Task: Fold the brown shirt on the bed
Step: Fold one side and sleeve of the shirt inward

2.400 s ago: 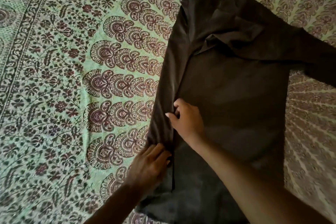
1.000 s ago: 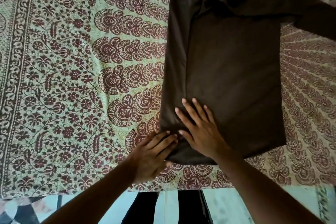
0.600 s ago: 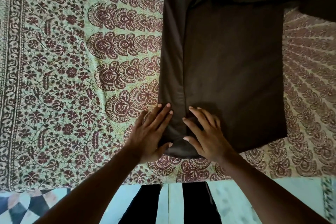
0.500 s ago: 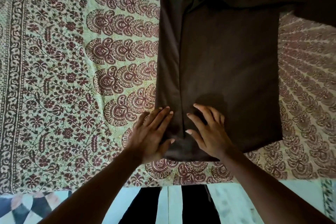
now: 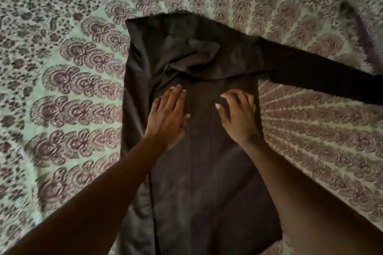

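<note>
The long-sleeved brown cotton shirt (image 5: 207, 151) lies flat on the bed, spread over the pale green bedsheet printed with maroon paisley fans (image 5: 68, 80). Half a second ago both hands pressed side by side at the shirt's near hem, along the edge of the folded-in strip; now they have slid up the cloth toward the collar (image 5: 192, 62), and the view has followed them so the hem sits at the lower edge of the picture. The left hand (image 5: 167, 114) rests flat on the shirt beside the long crease (image 5: 151, 182), its fingers (image 5: 176, 97) straight and together, holding nothing. The right hand (image 5: 238, 116) presses the shirt's body farther from that crease, near the unfolded side edge, fingers spread and slightly arched, gripping nothing as well. The strip on the crease side of the shirt now lies folded in along its whole length, from hem to shoulder, with some bunching just below the collar. The other sleeve (image 5: 323, 80) reaches out from the shirt's far shoulder across the sheet, not yet folded.

I judge that the smoothing pass over the first lengthwise fold is nearly finished; the second side and its sleeve remain, then the crosswise folds. The rumpled cloth at the collar may need flattening first
</note>
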### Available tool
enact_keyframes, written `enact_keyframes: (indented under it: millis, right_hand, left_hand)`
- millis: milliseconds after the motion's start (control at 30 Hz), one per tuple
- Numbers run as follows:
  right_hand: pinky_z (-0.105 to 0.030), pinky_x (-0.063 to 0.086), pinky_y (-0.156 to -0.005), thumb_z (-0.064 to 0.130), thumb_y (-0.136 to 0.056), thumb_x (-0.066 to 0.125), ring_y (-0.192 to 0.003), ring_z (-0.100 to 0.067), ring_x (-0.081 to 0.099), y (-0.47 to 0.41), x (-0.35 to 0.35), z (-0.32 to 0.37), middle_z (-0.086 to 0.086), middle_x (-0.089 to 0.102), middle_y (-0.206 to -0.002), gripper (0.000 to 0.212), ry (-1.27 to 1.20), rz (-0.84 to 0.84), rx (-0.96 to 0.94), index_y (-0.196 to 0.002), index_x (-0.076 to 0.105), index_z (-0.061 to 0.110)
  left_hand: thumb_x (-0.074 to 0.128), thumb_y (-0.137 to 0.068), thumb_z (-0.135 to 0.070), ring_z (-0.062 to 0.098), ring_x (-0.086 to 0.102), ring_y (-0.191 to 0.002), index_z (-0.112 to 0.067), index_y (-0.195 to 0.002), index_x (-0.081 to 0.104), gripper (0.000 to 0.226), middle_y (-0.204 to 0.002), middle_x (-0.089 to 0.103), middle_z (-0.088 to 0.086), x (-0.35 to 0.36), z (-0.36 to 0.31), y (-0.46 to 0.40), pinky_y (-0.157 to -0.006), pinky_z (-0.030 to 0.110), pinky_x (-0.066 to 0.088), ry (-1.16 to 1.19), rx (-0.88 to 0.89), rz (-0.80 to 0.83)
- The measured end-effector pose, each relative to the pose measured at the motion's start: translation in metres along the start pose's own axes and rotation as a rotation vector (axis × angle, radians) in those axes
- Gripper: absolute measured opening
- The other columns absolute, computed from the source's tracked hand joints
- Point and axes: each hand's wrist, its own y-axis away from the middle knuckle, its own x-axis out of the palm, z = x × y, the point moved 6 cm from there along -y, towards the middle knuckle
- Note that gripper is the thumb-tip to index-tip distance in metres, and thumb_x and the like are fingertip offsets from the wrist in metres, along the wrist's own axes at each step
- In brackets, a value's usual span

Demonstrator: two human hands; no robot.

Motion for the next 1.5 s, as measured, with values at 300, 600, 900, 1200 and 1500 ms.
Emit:
enact_keyframes:
  millis: [300,600,900,1200,1500]
  right_hand:
    - [-0.065,0.035,-0.105,0.025,-0.097,0.061,-0.147,-0.038,0.024,-0.15,-0.006,-0.082,-0.008,0.035,-0.159,0.056,0.164,0.178,0.137,-0.15,0.043,0.02]
    - [-0.07,0.018,-0.117,0.029,-0.099,0.066,-0.149,-0.043,0.02,-0.22,0.003,-0.126,-0.015,0.036,-0.157,0.063,0.228,0.518,0.253,-0.153,0.035,0.021]
    - [-0.051,0.041,-0.087,0.027,-0.086,0.055,-0.079,-0.033,0.06,-0.144,-0.035,-0.05,-0.007,0.056,-0.061,0.039,0.287,0.05,-0.23,-0.054,0.062,0.007]
    - [-0.047,0.038,-0.086,0.02,-0.069,0.077,-0.086,-0.025,0.061,0.029,-0.021,0.077,-0.001,0.06,-0.064,0.014,0.188,0.002,-0.379,-0.059,0.068,0.016]
    - [-0.039,0.043,-0.072,0.021,-0.064,0.081,-0.062,-0.025,0.059,0.138,-0.001,0.182,-0.002,0.061,-0.066,0.018,0.172,0.261,-0.297,-0.06,0.064,0.019]
  left_hand:
    - [0.086,-0.066,-0.058,0.023,-0.002,-0.159,-0.031,-0.162,-0.003,0.134,-0.172,-0.004,-0.003,0.037,0.002,-0.111,-0.126,0.053,0.012,-0.069,-0.15,0.279]
    - [0.081,-0.082,-0.042,0.022,-0.009,-0.159,-0.033,-0.162,-0.003,0.116,-0.172,-0.009,-0.005,0.054,-0.003,-0.107,-0.128,0.055,0.005,-0.005,-0.242,0.377]
    - [0.084,-0.076,-0.045,0.033,0.016,-0.149,-0.029,-0.16,0.014,0.111,-0.163,0.013,0.006,0.036,-0.004,-0.107,-0.121,0.056,0.022,-0.051,-0.234,0.27]
    - [0.057,-0.086,-0.071,0.017,0.071,-0.089,-0.042,-0.111,0.053,0.039,-0.105,0.069,0.0,0.027,-0.007,-0.032,-0.074,0.037,0.06,1.264,-0.755,0.139]
    - [0.078,-0.087,-0.018,0.013,0.069,-0.09,-0.01,-0.106,0.073,0.021,-0.091,0.071,-0.004,-0.004,0.046,0.051,-0.079,0.025,0.052,0.736,-0.74,0.148]
